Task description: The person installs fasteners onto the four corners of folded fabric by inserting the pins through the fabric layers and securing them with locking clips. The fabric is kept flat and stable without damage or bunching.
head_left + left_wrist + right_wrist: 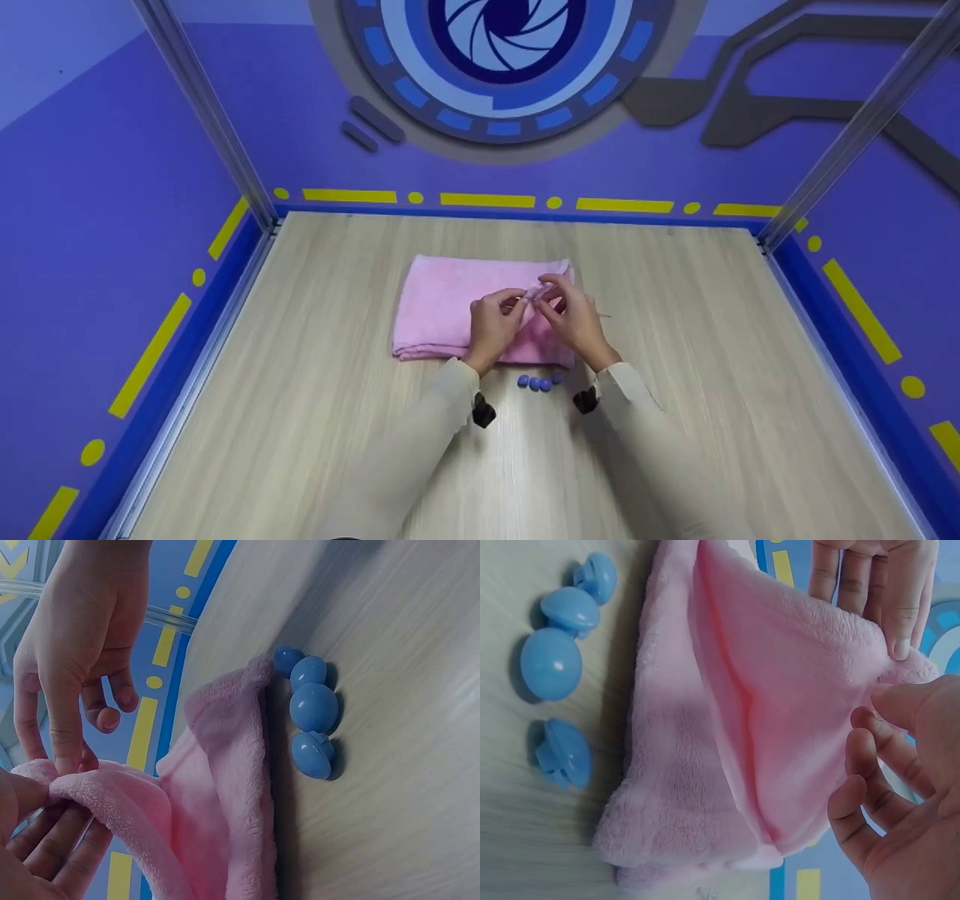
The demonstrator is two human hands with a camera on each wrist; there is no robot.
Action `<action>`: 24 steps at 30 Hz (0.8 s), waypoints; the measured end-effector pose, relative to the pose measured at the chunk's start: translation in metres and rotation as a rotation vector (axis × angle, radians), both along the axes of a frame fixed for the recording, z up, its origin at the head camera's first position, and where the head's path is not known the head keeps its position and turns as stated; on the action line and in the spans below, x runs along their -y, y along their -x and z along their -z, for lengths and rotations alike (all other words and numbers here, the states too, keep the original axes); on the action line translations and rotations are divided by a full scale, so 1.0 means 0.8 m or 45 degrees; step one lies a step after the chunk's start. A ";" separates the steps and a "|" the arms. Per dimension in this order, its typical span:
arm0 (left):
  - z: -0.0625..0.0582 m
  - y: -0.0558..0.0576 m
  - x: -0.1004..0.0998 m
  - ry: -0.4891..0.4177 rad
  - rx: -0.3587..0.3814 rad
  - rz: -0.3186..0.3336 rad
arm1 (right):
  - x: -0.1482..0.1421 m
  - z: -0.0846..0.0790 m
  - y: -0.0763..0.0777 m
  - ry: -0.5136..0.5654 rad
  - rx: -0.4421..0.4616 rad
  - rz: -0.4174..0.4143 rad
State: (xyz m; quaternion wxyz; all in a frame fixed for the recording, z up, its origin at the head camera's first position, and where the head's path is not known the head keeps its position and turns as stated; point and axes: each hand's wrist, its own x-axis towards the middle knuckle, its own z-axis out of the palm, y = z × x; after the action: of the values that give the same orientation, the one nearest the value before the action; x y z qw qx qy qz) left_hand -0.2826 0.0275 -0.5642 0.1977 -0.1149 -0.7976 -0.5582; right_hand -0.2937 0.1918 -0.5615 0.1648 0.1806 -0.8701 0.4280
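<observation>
A folded pink plush cloth (450, 300) lies on the table, and its right-hand part is lifted between both hands. My left hand (495, 322) pinches the raised edge of the cloth (127, 810) between thumb and fingers. Close beside it, my right hand (576, 319) pinches the same edge with thumb and forefinger; its other fingers are bent loosely, as the right wrist view shows. Whether anything small sits between the fingertips is hidden. Several blue mushroom-shaped clips (551, 664) with rounded heads lie in a row on the table, just in front of the cloth's near edge.
The pale wood-grain table (337, 450) is bounded by blue walls (112, 225) at the back and both sides. Metal posts (217, 112) stand at the back corners. A thin, thread-like thing (605, 315) shows just right of my right hand; its kind is unclear.
</observation>
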 end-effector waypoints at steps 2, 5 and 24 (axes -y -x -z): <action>-0.001 0.000 0.000 -0.004 0.002 0.002 | 0.001 0.000 0.000 0.002 -0.004 0.000; -0.001 -0.001 0.001 0.000 -0.001 -0.003 | 0.001 0.001 0.000 -0.002 -0.006 -0.004; -0.001 -0.005 0.002 0.044 0.041 0.027 | 0.004 -0.005 -0.002 -0.106 0.087 -0.001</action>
State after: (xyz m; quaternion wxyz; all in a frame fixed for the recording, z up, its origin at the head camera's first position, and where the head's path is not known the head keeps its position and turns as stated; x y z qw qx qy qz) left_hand -0.2790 0.0259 -0.5636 0.1768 -0.1175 -0.8089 -0.5482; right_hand -0.2923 0.1889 -0.5578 0.1274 0.1729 -0.8921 0.3975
